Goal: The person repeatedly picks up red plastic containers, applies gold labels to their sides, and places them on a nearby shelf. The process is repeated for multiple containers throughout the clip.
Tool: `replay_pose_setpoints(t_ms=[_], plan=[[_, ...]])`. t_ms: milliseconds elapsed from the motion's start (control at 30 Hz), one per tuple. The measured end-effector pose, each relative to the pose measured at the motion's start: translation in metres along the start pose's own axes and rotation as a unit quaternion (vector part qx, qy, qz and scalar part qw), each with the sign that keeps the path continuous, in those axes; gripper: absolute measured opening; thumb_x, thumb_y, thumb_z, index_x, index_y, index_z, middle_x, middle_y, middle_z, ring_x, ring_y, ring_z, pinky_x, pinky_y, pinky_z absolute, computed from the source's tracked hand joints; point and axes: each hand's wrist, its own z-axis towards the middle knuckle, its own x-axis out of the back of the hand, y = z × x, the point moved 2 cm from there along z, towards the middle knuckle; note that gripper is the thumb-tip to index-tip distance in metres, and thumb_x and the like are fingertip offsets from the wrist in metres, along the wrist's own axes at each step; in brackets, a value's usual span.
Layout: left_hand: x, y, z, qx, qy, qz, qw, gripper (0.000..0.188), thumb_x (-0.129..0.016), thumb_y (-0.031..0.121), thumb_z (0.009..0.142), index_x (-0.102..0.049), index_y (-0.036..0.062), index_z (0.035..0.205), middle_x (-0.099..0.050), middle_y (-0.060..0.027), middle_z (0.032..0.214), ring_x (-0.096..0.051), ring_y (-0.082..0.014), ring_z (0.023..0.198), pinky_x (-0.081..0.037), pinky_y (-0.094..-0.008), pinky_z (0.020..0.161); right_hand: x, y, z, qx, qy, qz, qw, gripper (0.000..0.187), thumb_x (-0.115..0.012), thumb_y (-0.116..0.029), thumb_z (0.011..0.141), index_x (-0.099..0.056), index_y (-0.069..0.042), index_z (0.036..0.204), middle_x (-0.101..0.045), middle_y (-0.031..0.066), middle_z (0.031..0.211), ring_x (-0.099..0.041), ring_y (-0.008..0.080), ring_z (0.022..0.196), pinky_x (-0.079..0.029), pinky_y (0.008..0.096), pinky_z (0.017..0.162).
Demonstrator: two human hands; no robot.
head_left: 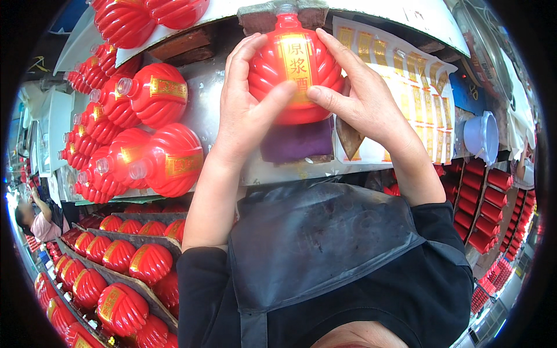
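A rounded, ribbed red bottle (325,72) with a clear neck lies at the middle of the worktable, its neck pointing away from me. A yellow label (297,58) with red characters runs down its front. My left hand (241,107) wraps the bottle's left side, and my right hand (368,104) wraps its right side. Both thumbs press on the lower part of the label. Under the bottle's near end shows a purple cloth (296,142), and a folded grey cloth (252,20) is by its neck. To the right lies a sheet of gold labels (423,93).
Several labelled red bottles (159,95) lie clustered on the table's left. Racks of red bottles (119,255) fill the lower left, and more red racks (481,200) stand at right. A pale blue bucket (481,136) hangs by the table's right end. Another person (43,217) is at far left.
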Motion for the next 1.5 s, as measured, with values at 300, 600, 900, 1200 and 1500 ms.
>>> replay_pose_setpoints(t_ms=[300, 600, 900, 1200, 1500], plan=[[0.008, 0.004, 0.014, -0.083, -0.033, 0.055, 0.994, 0.055, -0.06, 0.031, 0.104, -0.051, 0.0072, 0.153, -0.05, -0.0181, 0.151, -0.048, -0.0317, 0.14, -0.036, -0.0409, 0.119, 0.007, 0.013, 0.001, -0.016, -0.05, 0.133, 0.99, 0.064, -0.058, -0.04, 0.107, -0.038, -0.022, 0.165, -0.068, 0.004, 0.111, -0.055, 0.0058, 0.076, -0.051, 0.0238, 0.068], [0.007, 0.017, 0.021, -0.131, -0.1, 0.256, 0.953, 0.052, -0.071, 0.031, 0.089, -0.068, 0.0242, 0.14, -0.046, -0.0184, 0.152, -0.041, -0.0378, 0.141, -0.034, -0.0474, 0.12, 0.004, 0.015, -0.001, -0.006, -0.04, 0.135, 0.99, 0.068, -0.064, -0.032, 0.105, -0.036, -0.019, 0.166, -0.065, 0.0063, 0.125, -0.058, 0.0068, 0.085, -0.052, 0.0249, 0.076], [0.007, 0.017, 0.022, -0.138, -0.107, 0.277, 0.945, 0.058, -0.073, 0.032, 0.088, -0.065, 0.0214, 0.144, -0.047, -0.0189, 0.15, -0.042, -0.0382, 0.139, -0.035, -0.0486, 0.119, 0.001, 0.004, -0.001, 0.011, -0.014, 0.086, 0.996, 0.082, -0.074, -0.037, 0.093, -0.039, -0.012, 0.162, -0.056, 0.0222, 0.148, -0.06, 0.0293, 0.125, -0.05, 0.0369, 0.104], [0.01, 0.017, 0.03, -0.124, -0.114, 0.277, 0.946, 0.072, -0.074, 0.036, 0.086, -0.054, 0.015, 0.152, -0.047, -0.0197, 0.149, -0.045, -0.0401, 0.138, -0.037, -0.0488, 0.118, 0.018, -0.006, 0.02, 0.116, 0.026, -0.016, 0.993, 0.05, -0.071, -0.026, 0.098, -0.062, -0.017, 0.147, -0.06, 0.0127, 0.147, -0.067, 0.0217, 0.099, -0.054, 0.0316, 0.082], [0.007, 0.019, 0.031, -0.124, -0.114, 0.298, 0.94, 0.07, -0.078, 0.037, 0.082, -0.057, 0.0166, 0.146, -0.05, -0.0194, 0.143, -0.049, -0.041, 0.131, -0.043, -0.05, 0.113, 0.017, -0.014, 0.021, 0.114, 0.003, -0.122, 0.986, 0.053, -0.07, -0.027, 0.097, -0.059, -0.016, 0.148, -0.06, 0.0172, 0.145, -0.065, 0.0397, 0.124, -0.056, 0.0443, 0.099]])
